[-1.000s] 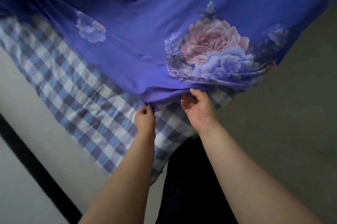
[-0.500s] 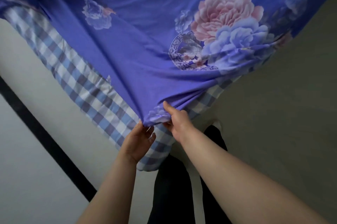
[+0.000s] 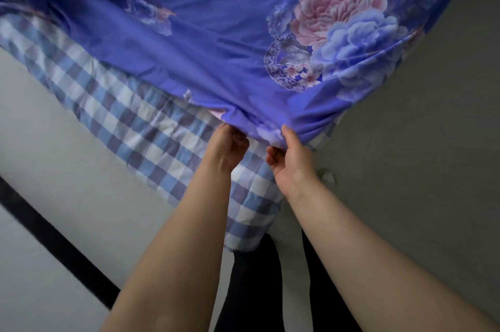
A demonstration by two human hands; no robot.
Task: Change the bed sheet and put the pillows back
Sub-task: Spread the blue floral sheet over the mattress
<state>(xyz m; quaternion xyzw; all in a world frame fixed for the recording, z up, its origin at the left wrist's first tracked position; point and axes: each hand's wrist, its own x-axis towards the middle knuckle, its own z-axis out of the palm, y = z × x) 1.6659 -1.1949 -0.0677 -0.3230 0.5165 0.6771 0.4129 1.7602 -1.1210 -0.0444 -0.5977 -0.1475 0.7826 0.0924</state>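
Head view: 2 hands pinch a smooth blue floral sheet at its corner.
Left hand and right hand grip the hem over a checked quilted mattress cover.

Top sheet spread over the bed, under sheet poking out beneath it along the left side and near corner, left hand and right hand side by side at that corner's hem, floor off to the right
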